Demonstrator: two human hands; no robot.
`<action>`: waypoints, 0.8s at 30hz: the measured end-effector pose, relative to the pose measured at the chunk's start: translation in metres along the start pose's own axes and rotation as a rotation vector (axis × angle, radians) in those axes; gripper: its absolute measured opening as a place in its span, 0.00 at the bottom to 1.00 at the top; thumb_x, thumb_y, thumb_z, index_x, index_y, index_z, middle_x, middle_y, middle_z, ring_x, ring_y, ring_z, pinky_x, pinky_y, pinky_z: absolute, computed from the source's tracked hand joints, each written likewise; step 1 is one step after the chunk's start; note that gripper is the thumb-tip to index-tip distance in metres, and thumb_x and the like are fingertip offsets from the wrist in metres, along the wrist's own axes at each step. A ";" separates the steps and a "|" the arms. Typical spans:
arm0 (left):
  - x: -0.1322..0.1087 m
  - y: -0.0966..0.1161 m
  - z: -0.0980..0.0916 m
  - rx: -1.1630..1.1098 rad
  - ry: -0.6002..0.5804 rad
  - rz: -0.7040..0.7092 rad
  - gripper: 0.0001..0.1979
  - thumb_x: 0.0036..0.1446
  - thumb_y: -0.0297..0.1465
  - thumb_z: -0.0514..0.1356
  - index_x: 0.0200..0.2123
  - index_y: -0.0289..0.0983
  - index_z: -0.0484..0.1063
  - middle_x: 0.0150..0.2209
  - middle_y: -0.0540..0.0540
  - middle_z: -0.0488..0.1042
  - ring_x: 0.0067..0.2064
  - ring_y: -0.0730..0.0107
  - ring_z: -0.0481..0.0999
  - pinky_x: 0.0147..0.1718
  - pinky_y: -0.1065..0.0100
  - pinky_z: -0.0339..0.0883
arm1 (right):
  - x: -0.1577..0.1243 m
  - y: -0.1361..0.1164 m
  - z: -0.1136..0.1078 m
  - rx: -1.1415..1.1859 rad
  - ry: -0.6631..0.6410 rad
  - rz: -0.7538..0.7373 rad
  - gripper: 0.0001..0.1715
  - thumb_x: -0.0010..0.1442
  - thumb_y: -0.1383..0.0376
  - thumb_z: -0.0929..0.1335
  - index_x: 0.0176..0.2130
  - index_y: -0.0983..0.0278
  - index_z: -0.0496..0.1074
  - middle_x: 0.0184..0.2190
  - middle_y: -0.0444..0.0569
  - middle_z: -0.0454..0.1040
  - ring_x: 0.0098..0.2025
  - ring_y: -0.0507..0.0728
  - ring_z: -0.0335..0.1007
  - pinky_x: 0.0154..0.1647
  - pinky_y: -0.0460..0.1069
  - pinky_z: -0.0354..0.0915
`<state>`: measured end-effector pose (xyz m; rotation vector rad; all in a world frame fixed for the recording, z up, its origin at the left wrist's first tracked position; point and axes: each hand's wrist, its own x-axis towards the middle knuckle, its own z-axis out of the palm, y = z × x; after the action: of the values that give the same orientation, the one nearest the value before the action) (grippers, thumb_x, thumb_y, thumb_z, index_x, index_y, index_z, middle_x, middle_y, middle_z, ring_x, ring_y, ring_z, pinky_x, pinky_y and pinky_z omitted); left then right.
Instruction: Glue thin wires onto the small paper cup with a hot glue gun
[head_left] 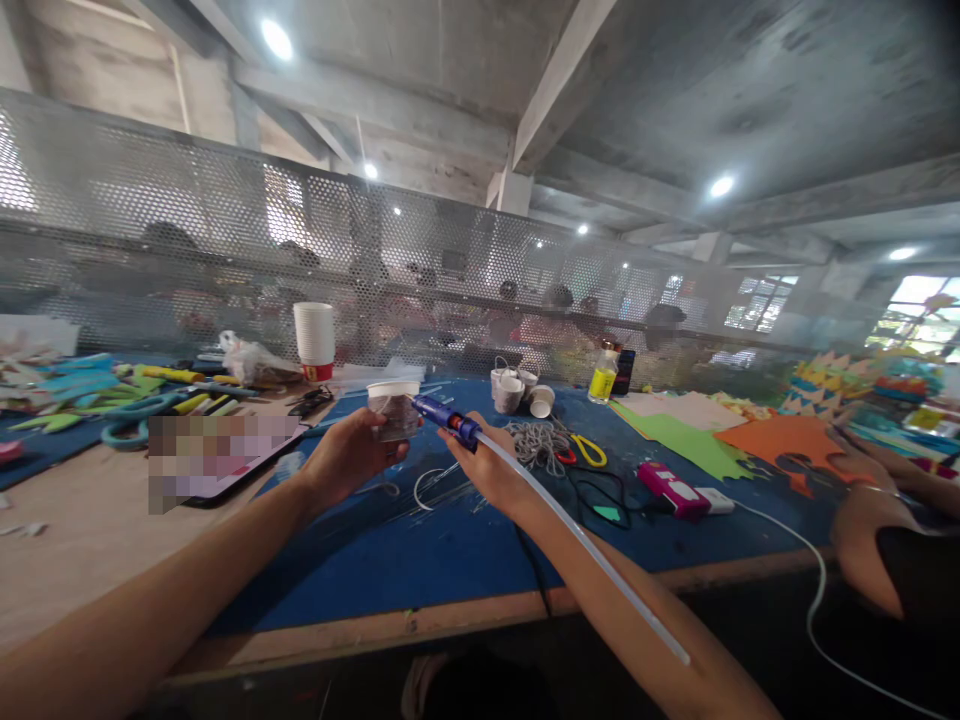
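Observation:
My left hand [349, 450] is closed around a paper cup [395, 408] wrapped with grey-white cord, held above the blue mat [330, 580]. In my right hand [487, 465] is a blue hot glue gun [448, 418], its tip at the right side of the cup near the rim. A long clear glue stick [592, 550] sticks out of the gun's back and runs over my right forearm. Below the hands a loose end of white cord [426, 490] curls on the mat. Beside my right hand lies a tangled pile of grey cord [538, 445].
Several small cups [510, 392] stand behind the cord, near scissors [589, 450] with yellow handles. A stack of paper cups [313, 335] and a phone [240, 465] are on the left. A yellow bottle [602, 375], a magenta box [673, 490] and a co-worker's arm [862, 510] are on the right.

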<state>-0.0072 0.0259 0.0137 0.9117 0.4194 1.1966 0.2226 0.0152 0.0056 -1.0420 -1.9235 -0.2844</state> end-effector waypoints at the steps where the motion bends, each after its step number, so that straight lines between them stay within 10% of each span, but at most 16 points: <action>1: 0.000 0.000 0.000 0.000 -0.004 0.001 0.18 0.54 0.25 0.60 0.49 0.35 0.77 0.42 0.39 0.82 0.36 0.62 0.80 0.34 0.64 0.76 | 0.000 0.000 0.000 0.002 0.001 -0.001 0.21 0.69 0.49 0.65 0.37 0.62 0.71 0.23 0.45 0.75 0.24 0.53 0.72 0.25 0.45 0.52; 24: -0.004 0.005 0.005 -0.020 -0.042 0.012 0.20 0.53 0.27 0.59 0.50 0.35 0.77 0.45 0.35 0.81 0.35 0.61 0.78 0.32 0.63 0.74 | 0.000 0.005 0.002 -0.015 0.013 0.018 0.23 0.69 0.47 0.64 0.36 0.62 0.71 0.22 0.46 0.74 0.23 0.54 0.71 0.25 0.46 0.53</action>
<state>-0.0083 0.0203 0.0198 0.9212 0.3680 1.1884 0.2248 0.0195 0.0031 -1.0640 -1.9028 -0.2951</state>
